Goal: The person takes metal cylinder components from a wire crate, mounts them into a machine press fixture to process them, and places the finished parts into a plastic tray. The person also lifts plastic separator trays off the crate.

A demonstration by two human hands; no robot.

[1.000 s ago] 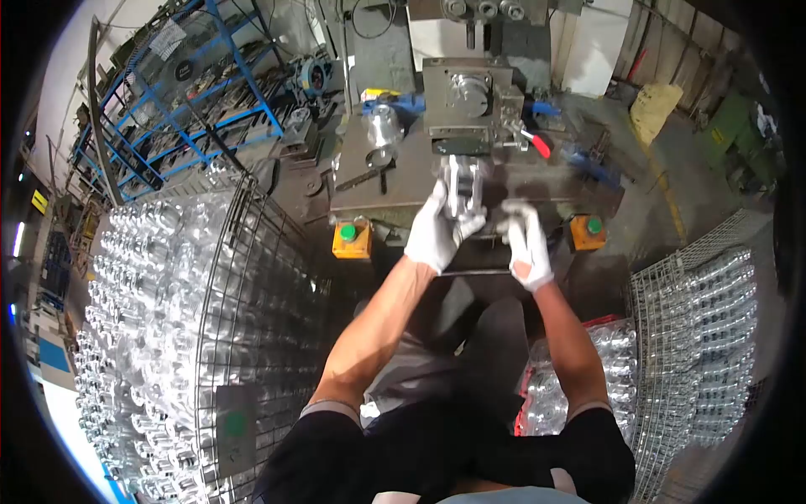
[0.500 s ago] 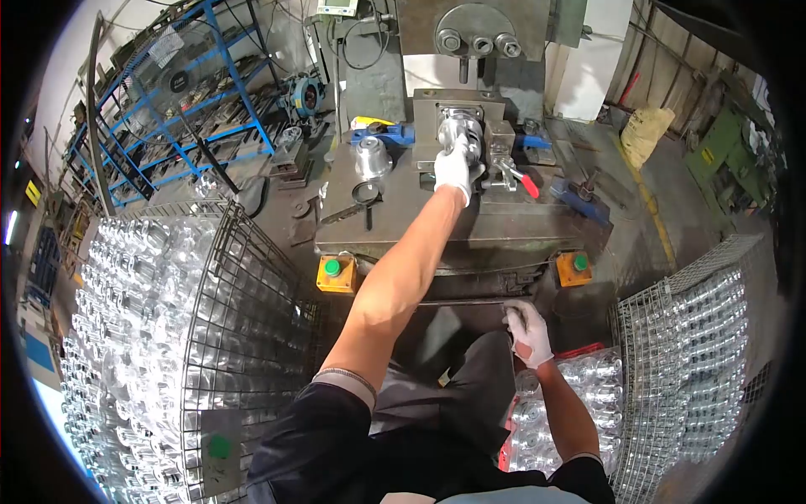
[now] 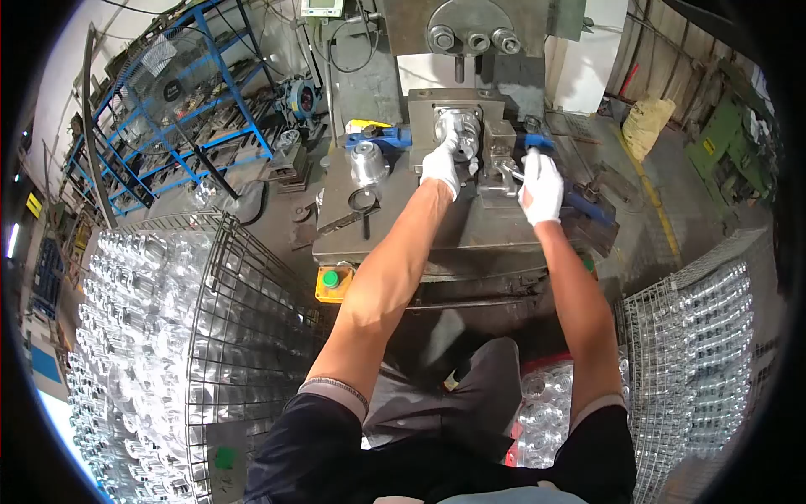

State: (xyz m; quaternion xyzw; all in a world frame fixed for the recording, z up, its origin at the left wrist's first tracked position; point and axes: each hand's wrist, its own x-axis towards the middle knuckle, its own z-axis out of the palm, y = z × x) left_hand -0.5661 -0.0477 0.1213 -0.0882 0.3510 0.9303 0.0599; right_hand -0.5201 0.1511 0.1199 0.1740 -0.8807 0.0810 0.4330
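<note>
A shiny cast metal part (image 3: 458, 126) sits in the steel fixture (image 3: 422, 107) on the press table. My left hand (image 3: 440, 170), in a white glove, reaches up to this part with its fingers on its near side. My right hand (image 3: 542, 186), gloved too, is at the toggle clamp (image 3: 501, 178) beside the fixture, closed over where the handle is. The red grip is hidden by that hand. Left of the fixture, another metal part (image 3: 367, 163) stands on the table near a dark ring-shaped tool (image 3: 363, 200).
Wire baskets packed with shiny metal parts flank me, one on the left (image 3: 220, 294) and one on the right (image 3: 663, 336). A red crate (image 3: 537, 363) of parts is by my legs. An orange box with a green button (image 3: 332, 284) is on the table front; the press head (image 3: 466, 34) is above.
My right hand has risen from beside my knee to the toggle clamp and covers its red handle. My left hand stays at the metal part, shifted slightly left and down.
</note>
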